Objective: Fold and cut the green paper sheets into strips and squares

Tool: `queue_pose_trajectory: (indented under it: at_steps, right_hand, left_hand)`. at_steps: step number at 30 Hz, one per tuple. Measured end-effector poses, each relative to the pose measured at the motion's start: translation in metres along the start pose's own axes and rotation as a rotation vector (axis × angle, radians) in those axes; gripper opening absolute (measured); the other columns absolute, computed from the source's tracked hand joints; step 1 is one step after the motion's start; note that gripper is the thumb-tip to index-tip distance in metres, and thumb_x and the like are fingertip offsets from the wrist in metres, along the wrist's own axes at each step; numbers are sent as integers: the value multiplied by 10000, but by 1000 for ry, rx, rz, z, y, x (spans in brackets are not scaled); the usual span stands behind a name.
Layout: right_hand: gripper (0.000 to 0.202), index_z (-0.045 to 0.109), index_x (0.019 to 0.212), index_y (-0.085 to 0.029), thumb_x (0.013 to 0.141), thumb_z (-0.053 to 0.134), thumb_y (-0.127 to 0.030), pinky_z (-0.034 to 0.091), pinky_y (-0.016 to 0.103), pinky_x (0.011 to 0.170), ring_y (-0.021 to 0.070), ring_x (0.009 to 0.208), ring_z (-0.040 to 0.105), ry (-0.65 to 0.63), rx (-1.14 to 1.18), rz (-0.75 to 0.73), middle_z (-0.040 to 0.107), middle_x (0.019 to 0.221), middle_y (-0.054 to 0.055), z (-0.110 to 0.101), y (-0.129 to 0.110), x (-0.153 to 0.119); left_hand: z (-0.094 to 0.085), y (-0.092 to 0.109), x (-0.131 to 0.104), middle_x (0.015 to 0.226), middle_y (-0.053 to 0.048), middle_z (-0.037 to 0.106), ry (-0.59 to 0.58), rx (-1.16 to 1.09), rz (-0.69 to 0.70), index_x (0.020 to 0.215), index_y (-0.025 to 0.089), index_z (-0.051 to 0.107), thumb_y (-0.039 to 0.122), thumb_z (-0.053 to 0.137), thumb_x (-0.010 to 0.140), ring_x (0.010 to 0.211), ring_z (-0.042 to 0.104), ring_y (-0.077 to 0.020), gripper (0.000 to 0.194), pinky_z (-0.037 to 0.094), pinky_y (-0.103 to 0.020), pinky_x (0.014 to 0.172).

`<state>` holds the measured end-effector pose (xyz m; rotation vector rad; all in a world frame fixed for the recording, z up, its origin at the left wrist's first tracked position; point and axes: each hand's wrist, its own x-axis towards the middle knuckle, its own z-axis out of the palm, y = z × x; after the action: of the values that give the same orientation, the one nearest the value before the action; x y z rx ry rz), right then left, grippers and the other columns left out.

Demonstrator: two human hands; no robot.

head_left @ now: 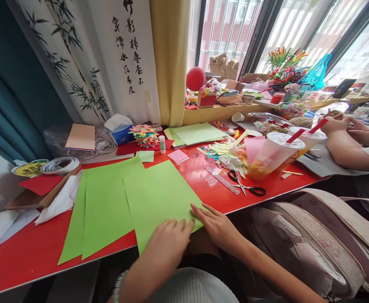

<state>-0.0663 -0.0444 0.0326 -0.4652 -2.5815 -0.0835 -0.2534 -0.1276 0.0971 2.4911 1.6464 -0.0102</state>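
Sheet as dial, nearest first. Left hand point(170, 240) at 5: fingers bent, close together by the near edge; pinching or not, I cannot tell. Right hand point(219, 225) at 4: fingers slightly spread, tips on the corner. Sheet point(160, 189) at centre, its near part past the table point(23, 263) edge, unsupported. I'd anchor lightly with the right, press evenly with the left, lest it skew or crease. Green stack point(107, 202) at 9, touching; avoid dragging it. Ruler point(222, 181) at 2, scissors point(241, 186) near 3. Farther, glue point(162, 145) at 12.
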Motion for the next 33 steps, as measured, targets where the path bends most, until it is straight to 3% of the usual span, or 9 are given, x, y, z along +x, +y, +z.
queue_pose_trajectory:
  at_steps: [5,7,9,13,16,21,26,30,33]
  right_hand:
    - [647,256,1489,-121,862,300,34,475,387,1041,171,1252,526,21,55,80,567,1343,99,4,18,-22]
    - [549,434,1400,-124,880,315,8,450,401,1065,178,1282,493,-2,97,96,562,1349,96,3,18,-22]
    - [455,518,1331,-129,918,343,-50,440,414,1073,189,1289,486,-19,119,101,556,1355,100,3,16,-17]
    - [529,346,1445,-78,945,464,-204,445,438,1064,237,1336,424,93,72,185,502,1392,168,10,11,-6]
    - [694,147,1510,-70,928,506,-190,413,457,1084,253,1387,328,241,-4,240,453,1423,190,17,8,-5]
    - [508,421,1405,-88,911,528,-140,256,434,1176,223,1381,344,231,-56,185,492,1403,89,17,6,-11]
    - [425,505,1340,-79,931,514,-196,201,405,1188,212,1379,351,119,-29,89,435,1444,57,-1,16,-8]
    - [415,553,1291,-43,941,508,-262,334,351,1135,233,1331,427,68,11,63,491,1399,102,-7,31,6]
    - [358,597,1237,-40,934,512,-211,388,347,1104,239,1275,495,65,53,65,561,1330,105,-2,40,12]
  left_hand:
    - [3,-69,-43,1375,-31,546,-21,-343,-21,1292,245,564,77,415,835,1290,488,-178,509,412,-362,1076]
    - [8,-88,-47,1322,-6,594,8,-467,0,1198,262,629,86,354,857,1251,525,-148,472,309,-385,1142]
    - [9,-99,-40,1211,-22,670,104,-535,-113,1073,239,685,202,368,904,1192,576,-178,362,324,-409,1128]
    - [-10,-109,4,1115,-85,708,196,-540,-415,1079,179,675,487,359,908,1060,642,-246,473,514,-362,907]
    - [-29,-116,54,1180,-67,679,28,-442,-320,1127,204,641,482,353,897,1074,627,-239,462,503,-324,887]
    - [-23,-131,118,1231,-129,620,-70,-244,-244,1214,142,546,334,299,931,1123,578,-248,421,436,-378,953]
    - [1,-137,132,1229,-128,581,46,-75,-234,1260,160,493,264,249,955,1096,578,-245,404,448,-369,921]
    - [8,-131,132,1122,-136,600,139,85,-272,1252,151,526,222,250,959,965,619,-247,408,490,-363,839]
    - [9,-121,127,1168,-162,609,275,181,-219,1222,119,572,116,294,914,1052,595,-277,415,478,-414,907]
